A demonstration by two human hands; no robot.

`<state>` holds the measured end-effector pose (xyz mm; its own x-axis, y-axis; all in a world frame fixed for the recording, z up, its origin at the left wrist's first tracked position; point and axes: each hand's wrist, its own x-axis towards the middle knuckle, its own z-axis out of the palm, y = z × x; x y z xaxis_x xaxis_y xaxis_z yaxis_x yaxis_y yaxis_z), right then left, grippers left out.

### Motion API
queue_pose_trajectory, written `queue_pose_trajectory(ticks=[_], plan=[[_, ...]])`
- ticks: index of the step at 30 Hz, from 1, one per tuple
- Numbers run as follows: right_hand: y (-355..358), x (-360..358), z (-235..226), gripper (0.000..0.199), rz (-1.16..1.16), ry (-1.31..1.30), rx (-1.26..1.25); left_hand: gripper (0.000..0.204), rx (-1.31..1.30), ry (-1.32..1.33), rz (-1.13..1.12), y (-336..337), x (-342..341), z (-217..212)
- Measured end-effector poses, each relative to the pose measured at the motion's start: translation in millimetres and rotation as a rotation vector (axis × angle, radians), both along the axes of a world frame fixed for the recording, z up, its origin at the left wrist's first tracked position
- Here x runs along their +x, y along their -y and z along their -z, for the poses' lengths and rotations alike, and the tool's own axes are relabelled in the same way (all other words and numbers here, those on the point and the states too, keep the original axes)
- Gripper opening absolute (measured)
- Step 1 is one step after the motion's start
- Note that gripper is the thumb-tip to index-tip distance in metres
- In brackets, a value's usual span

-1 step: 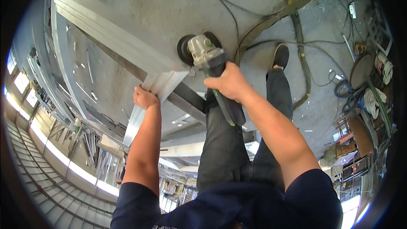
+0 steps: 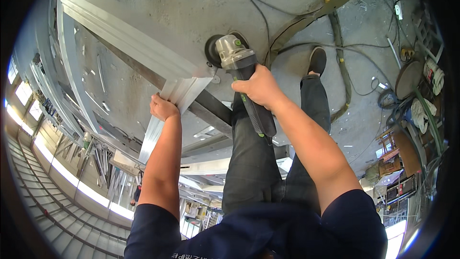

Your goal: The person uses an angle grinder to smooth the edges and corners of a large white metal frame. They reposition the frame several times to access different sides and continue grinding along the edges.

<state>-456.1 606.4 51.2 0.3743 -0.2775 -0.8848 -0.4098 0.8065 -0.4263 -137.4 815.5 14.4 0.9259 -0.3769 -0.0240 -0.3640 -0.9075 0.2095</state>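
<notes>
My right hand (image 2: 261, 87) is wrapped round the body of an angle grinder (image 2: 238, 58), silver at the head and dark along the handle. The grinder's disc (image 2: 214, 51) is beside the corner of a silver metal frame (image 2: 127, 33); whether it touches the metal I cannot tell. My left hand (image 2: 164, 108) is closed round the edge of the frame's near bar (image 2: 184, 90), a little short of that corner. Part of the left fingers is hidden behind the bar. Beneath the corner runs a dark beam (image 2: 211, 108).
Cables (image 2: 258, 7) and a thick taped hose (image 2: 306, 23) cross the grey floor ahead and to the right. Metal scraps (image 2: 101, 74) lie about the floor. At the far right stand a round dark disc (image 2: 409, 79) and clutter. More metal bars (image 2: 72, 62) stand left.
The grinder and my right hand have shifted slightly away and to the right, off the frame's corner. My left hand and the frame have stayed almost in place.
</notes>
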Motion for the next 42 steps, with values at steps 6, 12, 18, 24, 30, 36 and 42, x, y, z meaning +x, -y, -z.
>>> queue_pose_trajectory(ticks=[6,12,18,24,30,36,42], plan=[[-0.8,-0.5,-2.4,0.052,0.005,-0.009,-0.070,0.053,-0.024,-0.002,-0.051,8.7,3.3,4.1],[2.7,-9.8,21.8,0.048,0.164,-0.012,0.098,0.053,-0.006,0.025,-0.055,8.7,-1.8,-4.1],[-1.5,-5.9,23.0,0.048,0.176,0.071,0.140,0.055,-0.026,0.032,-0.052,10.1,-4.0,-5.5],[0.2,-2.7,23.7,0.041,0.144,0.088,0.085,0.055,-0.001,0.028,-0.041,8.0,-4.2,-5.2],[0.3,1.0,19.2,0.043,0.102,0.064,-0.004,0.056,0.014,0.033,-0.020,6.7,-4.4,-3.9],[-5.8,2.5,21.7,0.042,0.071,0.006,-0.045,0.056,-0.029,-0.014,-0.058,2.5,3.5,-1.2],[-5.0,0.5,16.9,0.046,0.035,-0.009,-0.083,0.053,-0.002,0.012,-0.039,5.9,-0.3,-0.7]])
